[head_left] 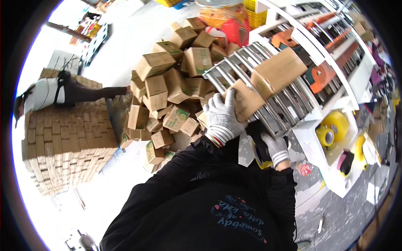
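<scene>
A small brown cardboard box (248,101) sits at the near end of the roller conveyor (274,121). My left hand (224,119), in a grey-and-white striped knit glove, grips its left side with the fingers over its edge. My right hand (276,149), also gloved, is closed around a black tape dispenser (256,133) just below the conveyor's end. A yellow roll of tape (263,162) shows at the dispenser's lower side. Behind the held box, a larger cardboard box (278,72) lies on the rollers, close against it.
Many loose cartons (176,85) are heaped left of the conveyor. Further left, a person (54,92) is by a tall stack of cartons (69,142). A white bin (335,167) at right holds yellow tape rolls (335,127). White-framed machinery (322,54) spans the conveyor. A red container (235,31) stands behind.
</scene>
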Motion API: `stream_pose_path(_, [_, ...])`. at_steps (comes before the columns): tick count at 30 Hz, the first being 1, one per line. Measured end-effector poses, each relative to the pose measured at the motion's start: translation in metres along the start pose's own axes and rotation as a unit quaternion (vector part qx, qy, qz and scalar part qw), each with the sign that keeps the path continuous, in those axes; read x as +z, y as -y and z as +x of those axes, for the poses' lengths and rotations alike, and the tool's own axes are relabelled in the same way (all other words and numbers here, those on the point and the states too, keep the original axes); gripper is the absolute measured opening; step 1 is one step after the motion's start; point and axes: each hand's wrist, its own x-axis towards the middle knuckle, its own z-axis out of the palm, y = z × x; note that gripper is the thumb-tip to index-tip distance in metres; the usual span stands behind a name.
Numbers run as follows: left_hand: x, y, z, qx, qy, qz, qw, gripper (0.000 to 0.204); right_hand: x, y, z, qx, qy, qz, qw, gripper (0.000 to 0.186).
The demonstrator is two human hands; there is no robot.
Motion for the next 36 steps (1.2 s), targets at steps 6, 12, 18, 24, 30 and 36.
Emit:
stream_pose_path(6, [-0.076, 0.092, -0.016, -0.151, -0.035, -0.04, 0.987, 0.1, -0.011, 0.045, -0.068, 0.105, 0.101, 0.367, 0.919, 0.042])
stream_pose_path(12, [-0.111, 0.264, -0.013, -0.329, -0.156, 0.219, 0.905, 0.093, 0.018, 0.051, -0.077, -0.049, 0.145, 0.272, 0.95, 0.055])
stream_pose_path(18, [-0.065, 0.139, 0.009, 0.005, 0.084, -0.409, 0.909, 0.052, 0.013, 0.06, -0.085, -0.079, 0.135, 0.27, 0.95, 0.047])
stream_pose_path(24, [-0.026, 0.057, 0.011, -0.006, 0.488, -0.579, 0.653, 0.03, -0.02, 0.076, -0.088, -0.038, 0.185, 0.099, 0.977, 0.048])
stream_pose_path(30, [-0.02, 0.026, 0.04, -0.058, 0.343, -0.574, 0.741, 0.009, -0.055, 0.096, -0.047, -0.088, 0.144, 0.06, 0.984, 0.054])
stream_pose_path(36, [-0.024, 0.022, 0.152, -0.009, 0.233, -0.536, 0.812, 0.013, -0.15, 0.102, -0.025, -0.089, 0.101, 0.004, 0.991, 0.043])
